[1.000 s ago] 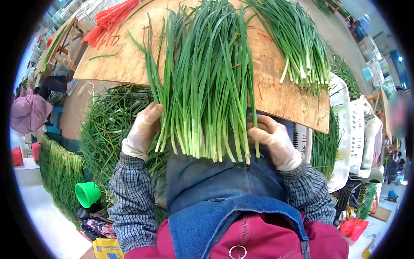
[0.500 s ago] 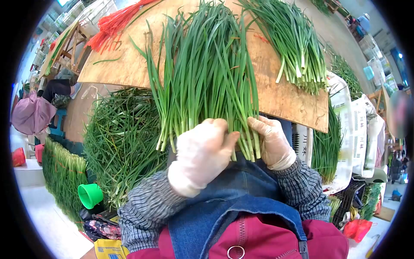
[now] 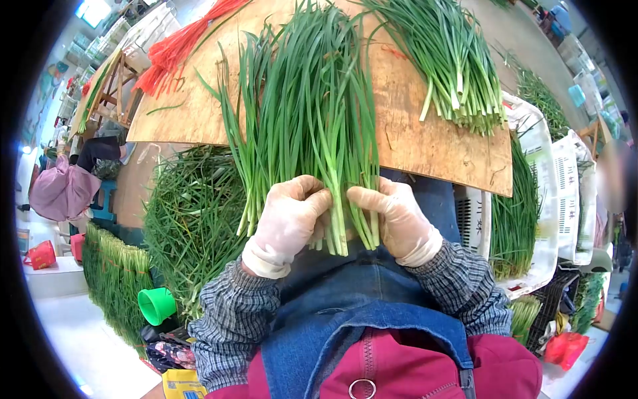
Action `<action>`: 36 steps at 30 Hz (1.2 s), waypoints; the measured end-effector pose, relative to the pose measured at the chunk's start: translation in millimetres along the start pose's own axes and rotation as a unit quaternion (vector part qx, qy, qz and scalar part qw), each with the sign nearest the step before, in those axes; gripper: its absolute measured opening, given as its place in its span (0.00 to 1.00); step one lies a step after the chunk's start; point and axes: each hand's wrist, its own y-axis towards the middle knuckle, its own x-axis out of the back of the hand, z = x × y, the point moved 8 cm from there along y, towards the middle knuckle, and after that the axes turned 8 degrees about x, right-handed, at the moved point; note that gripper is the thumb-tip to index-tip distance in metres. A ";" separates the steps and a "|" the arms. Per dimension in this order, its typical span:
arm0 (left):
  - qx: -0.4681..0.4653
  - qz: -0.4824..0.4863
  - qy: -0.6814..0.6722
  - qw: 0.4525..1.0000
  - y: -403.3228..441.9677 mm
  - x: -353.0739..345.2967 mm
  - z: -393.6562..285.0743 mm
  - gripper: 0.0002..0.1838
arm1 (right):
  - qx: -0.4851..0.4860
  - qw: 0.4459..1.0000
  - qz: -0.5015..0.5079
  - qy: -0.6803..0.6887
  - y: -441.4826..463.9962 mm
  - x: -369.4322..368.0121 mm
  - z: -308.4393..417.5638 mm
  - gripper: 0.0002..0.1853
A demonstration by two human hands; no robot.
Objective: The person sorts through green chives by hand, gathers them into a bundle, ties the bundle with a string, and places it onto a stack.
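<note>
A loose bunch of garlic chives (image 3: 312,100) lies over the near edge of a wooden board (image 3: 425,149), pale stem ends towards me. My left hand (image 3: 284,223), in a thin whitish glove, is closed around stems at the left of the bunch, thumb inward. With the thumb and fingers of my right hand (image 3: 397,216), gloved alike, I pinch a few stems on the right side. Between the two hands several thick stem ends (image 3: 337,229) hang down over my denim apron (image 3: 359,286). The fingers behind the stems are partly hidden.
Another chive pile (image 3: 458,80) rests at the board's right, and red ties (image 3: 174,56) lie at its far left. Below left is a heap of loose greens (image 3: 193,213) beside a green bucket (image 3: 157,306). White crates (image 3: 539,193) stand right. A person in pink (image 3: 65,189) sits far left.
My left hand has moved left and down from across the stems, with its fingers now around them. My right hand has shifted slightly left. The view has tilted a little.
</note>
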 end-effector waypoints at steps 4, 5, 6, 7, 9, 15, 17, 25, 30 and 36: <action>-0.056 -0.049 0.082 0.994 3.0 -0.9 0.3 0.09 | 0.021 0.999 0.001 -0.031 2.7 -3.4 -2.8 0.11; -0.049 -0.053 0.077 0.994 0.5 -2.9 -1.9 0.08 | 0.028 0.999 -0.003 -0.017 3.9 -2.4 -2.6 0.11; -0.042 -0.057 0.072 0.995 -0.8 -3.7 -2.5 0.08 | 0.035 0.999 -0.007 -0.004 5.1 -1.1 -2.8 0.12; -0.051 -0.048 0.036 0.997 0.2 -4.0 0.4 0.08 | 0.030 0.999 -0.026 0.034 5.9 2.4 -5.5 0.12; -0.032 -0.032 0.006 0.999 -1.6 -4.9 0.2 0.08 | 0.033 0.998 -0.035 0.031 6.3 4.9 -5.1 0.12; -0.025 -0.030 0.001 0.999 -5.0 -10.6 -1.5 0.08 | 0.047 0.998 -0.042 0.000 2.1 -0.6 0.9 0.10; -0.017 0.020 -0.028 0.999 -7.7 -12.5 0.1 0.08 | 0.048 0.998 -0.033 0.016 2.1 -0.4 1.1 0.10; -0.197 -0.190 -0.103 0.956 -122.1 93.0 -8.8 0.04 | 0.007 0.999 -0.045 0.009 3.3 5.7 -6.6 0.14; -0.049 -0.425 0.113 0.897 -167.9 227.9 80.4 0.06 | -0.016 0.988 0.009 0.150 2.0 -3.7 -8.5 0.18; -0.292 -0.330 0.293 0.848 -104.8 93.9 -7.1 0.08 | 0.010 0.989 0.055 0.135 -9.1 0.3 -4.2 0.22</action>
